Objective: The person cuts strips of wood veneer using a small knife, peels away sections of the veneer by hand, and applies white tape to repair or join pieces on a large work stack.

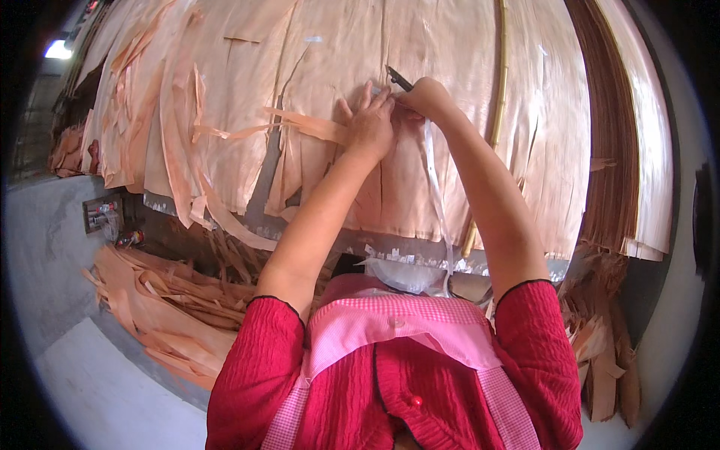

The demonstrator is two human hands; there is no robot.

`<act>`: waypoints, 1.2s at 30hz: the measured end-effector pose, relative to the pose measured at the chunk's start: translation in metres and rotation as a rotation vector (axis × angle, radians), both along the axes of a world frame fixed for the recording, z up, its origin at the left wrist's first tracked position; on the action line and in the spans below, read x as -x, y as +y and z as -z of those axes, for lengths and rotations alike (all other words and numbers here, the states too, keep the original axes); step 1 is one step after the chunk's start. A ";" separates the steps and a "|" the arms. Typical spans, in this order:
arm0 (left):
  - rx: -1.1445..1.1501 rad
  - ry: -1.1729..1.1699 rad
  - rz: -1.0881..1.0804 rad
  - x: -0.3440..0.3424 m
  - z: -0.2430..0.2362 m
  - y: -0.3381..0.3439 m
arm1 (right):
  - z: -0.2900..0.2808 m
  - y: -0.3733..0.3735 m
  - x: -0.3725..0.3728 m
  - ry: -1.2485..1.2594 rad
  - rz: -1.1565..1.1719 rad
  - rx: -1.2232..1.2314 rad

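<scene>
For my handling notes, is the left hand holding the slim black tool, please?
No, the right hand holds the slim black tool; the left hand rests on veneer.

two hands (369, 126) (427, 100), one black tool (400, 79), one bamboo rod (500, 75), one white strip (432, 169), one apron (356, 319)

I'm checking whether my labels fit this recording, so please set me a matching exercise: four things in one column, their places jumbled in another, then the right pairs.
Things
1. black tool
2. yellowish pole
3. white strip
4. pink checked apron

Places
A. trailing from near the right hand down toward the person's waist
B. worn over the red top
C. held in the right hand
D. lying lengthwise on the thin wood-like sheets, passing beneath the right forearm

Pairs
1-C
2-D
3-A
4-B
</scene>
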State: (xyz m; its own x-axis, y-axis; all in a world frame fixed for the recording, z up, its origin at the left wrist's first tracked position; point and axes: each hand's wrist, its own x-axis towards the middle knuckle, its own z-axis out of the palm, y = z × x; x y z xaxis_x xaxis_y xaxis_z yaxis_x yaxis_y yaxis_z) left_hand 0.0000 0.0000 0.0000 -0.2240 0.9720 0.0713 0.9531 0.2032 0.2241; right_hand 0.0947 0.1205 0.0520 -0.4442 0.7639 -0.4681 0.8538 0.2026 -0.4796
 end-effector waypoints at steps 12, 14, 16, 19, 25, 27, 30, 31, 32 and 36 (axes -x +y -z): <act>-0.346 -0.519 0.086 0.026 -0.006 -0.033 | -0.028 -0.126 -0.060 0.707 0.233 0.286; -0.456 -0.317 0.021 0.007 -0.019 -0.073 | -0.026 -0.143 -0.080 0.761 0.093 0.285; -0.328 -0.119 0.034 -0.005 -0.012 -0.109 | -0.024 -0.161 -0.082 0.645 -0.012 0.209; -0.248 -0.039 0.099 -0.007 -0.010 -0.117 | -0.028 -0.173 -0.076 0.512 -0.203 -0.015; -0.237 0.005 0.130 -0.002 -0.001 -0.118 | -0.014 -0.202 -0.075 0.469 -0.548 -0.296; -0.230 -0.009 0.122 -0.004 -0.001 -0.118 | -0.002 -0.224 -0.085 0.428 -0.684 -0.189; -0.231 -0.015 0.120 -0.003 0.002 -0.117 | -0.015 -0.265 -0.109 0.456 -0.446 0.216; -0.231 -0.009 0.124 -0.002 0.003 -0.117 | -0.035 -0.277 -0.120 0.456 -0.205 0.540; -0.227 -0.005 0.126 -0.002 0.005 -0.118 | -0.050 -0.286 -0.133 0.473 0.052 0.755; -0.223 0.087 0.137 0.000 -0.002 -0.119 | -0.071 -0.316 -0.218 0.531 0.767 0.996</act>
